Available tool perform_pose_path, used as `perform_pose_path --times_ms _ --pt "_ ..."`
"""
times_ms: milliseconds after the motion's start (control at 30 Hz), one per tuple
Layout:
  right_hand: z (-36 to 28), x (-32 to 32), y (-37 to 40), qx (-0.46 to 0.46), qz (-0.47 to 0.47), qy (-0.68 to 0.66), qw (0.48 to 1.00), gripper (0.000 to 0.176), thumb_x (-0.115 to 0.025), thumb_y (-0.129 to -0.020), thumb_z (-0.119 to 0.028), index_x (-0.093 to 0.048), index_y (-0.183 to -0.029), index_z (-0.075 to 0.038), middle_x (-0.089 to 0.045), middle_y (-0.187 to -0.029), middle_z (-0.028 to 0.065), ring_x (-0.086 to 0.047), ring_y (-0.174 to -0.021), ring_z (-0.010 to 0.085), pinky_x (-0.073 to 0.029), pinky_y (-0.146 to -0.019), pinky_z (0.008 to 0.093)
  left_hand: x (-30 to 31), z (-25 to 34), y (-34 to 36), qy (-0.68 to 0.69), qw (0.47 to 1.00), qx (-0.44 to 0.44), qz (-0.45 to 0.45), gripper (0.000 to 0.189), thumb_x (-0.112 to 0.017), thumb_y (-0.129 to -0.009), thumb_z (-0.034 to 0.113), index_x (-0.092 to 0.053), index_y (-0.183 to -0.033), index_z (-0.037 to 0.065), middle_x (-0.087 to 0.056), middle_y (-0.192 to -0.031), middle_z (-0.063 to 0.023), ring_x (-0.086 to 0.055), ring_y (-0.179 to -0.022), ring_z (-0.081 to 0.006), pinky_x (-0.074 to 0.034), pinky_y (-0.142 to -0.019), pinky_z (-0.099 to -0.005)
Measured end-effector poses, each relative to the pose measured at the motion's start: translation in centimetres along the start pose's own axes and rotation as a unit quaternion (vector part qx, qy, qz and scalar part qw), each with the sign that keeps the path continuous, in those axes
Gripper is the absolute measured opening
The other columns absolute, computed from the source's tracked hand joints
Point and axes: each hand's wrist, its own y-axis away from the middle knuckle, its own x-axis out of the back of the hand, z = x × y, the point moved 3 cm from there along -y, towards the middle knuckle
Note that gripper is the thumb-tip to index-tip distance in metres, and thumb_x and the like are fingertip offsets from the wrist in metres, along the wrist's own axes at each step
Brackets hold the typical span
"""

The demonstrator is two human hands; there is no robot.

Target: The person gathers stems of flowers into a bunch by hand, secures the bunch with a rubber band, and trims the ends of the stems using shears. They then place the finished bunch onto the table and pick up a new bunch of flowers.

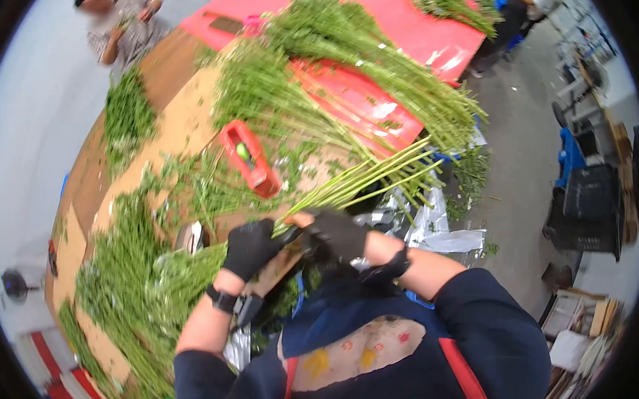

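Note:
Both my hands wear black gloves and close around one bunch of long green stems [365, 179]. My left hand [250, 246] grips it near the leafy end, which spreads to the lower left [133, 292]. My right hand [337, 233] grips the bare stalks, whose cut ends point up and right past the table edge. The hands nearly touch each other at the middle of the bunch. What lies between the fingers is hidden.
The brown table [185, 120] is strewn with more green bunches [312, 62] and a red holder [251, 158]. Red sheets [397, 22] cover its far part. One person [126, 25] stands at the far left, another [533, 0] at the far right. Black crates [587, 211] stand on the floor.

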Motion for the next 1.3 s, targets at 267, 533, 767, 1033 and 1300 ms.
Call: perform_pose_path --times_ms 267,533,767,1033,1300 --pt "4.2 6.6 7.9 0.196 0.051 0.187 0.961 0.037 -0.063 -0.084 -0.021 -0.06 -0.116 -0.003 -0.063 -0.109 0.0116 -0.06 -0.098 0.0188 -0.046 -0.085 0.0293 2.8 9.9 -1.3 0.428 0.816 0.084 -0.378 0.044 -0.056 -0.09 0.046 -0.069 -0.082 0.004 -0.055 -0.055 -0.0002 -0.048 -0.046 -0.0092 -0.04 -0.047 -0.0271" --pt "5.6 14.7 16.4 0.241 0.069 0.033 0.968 0.03 -0.066 -0.081 -0.009 -0.062 -0.111 -0.004 -0.066 -0.101 0.0067 -0.061 -0.095 0.0202 -0.048 -0.085 0.0321 -0.7 25.0 -4.4 0.37 0.844 0.001 -0.389 0.035 -0.059 -0.09 0.039 -0.069 -0.093 0.005 -0.065 -0.076 -0.0004 -0.055 -0.072 -0.0056 -0.045 -0.065 -0.0258" --pt "6.2 24.1 30.3 0.061 0.02 0.069 0.996 0.031 -0.067 -0.082 -0.025 -0.065 -0.104 -0.003 -0.067 -0.097 0.0081 -0.062 -0.091 0.0179 -0.047 -0.082 0.0324 -6.7 36.8 -7.8 0.031 0.976 -0.112 -0.182 0.041 -0.074 -0.069 0.041 -0.062 -0.086 0.006 -0.064 -0.076 -0.0126 -0.064 -0.073 -0.0276 -0.048 -0.063 -0.0389" --pt "1.3 33.2 39.0 0.172 0.189 0.562 0.787 0.063 -0.069 -0.07 -0.037 -0.053 -0.121 -0.003 -0.06 -0.102 0.0177 -0.058 -0.092 0.0361 -0.045 -0.08 0.0438 -7.0 46.7 -10.9 -0.186 0.954 -0.235 -0.004 0.015 -0.057 -0.075 0.017 -0.057 -0.089 0.011 -0.063 -0.076 -0.0098 -0.063 -0.079 -0.0282 -0.045 -0.066 -0.042" --pt "3.3 40.2 32.6 0.246 0.267 0.497 0.788 0.04 -0.071 -0.072 -0.027 -0.064 -0.106 -0.006 -0.066 -0.092 0.0143 -0.063 -0.081 0.0311 -0.05 -0.07 0.0404 -6.9 47.5 -11.5 0.236 0.938 -0.226 -0.116 0.042 -0.073 -0.073 0.019 -0.06 -0.112 0.008 -0.059 -0.113 -0.0145 -0.056 -0.106 -0.029 -0.043 -0.095 -0.0388"
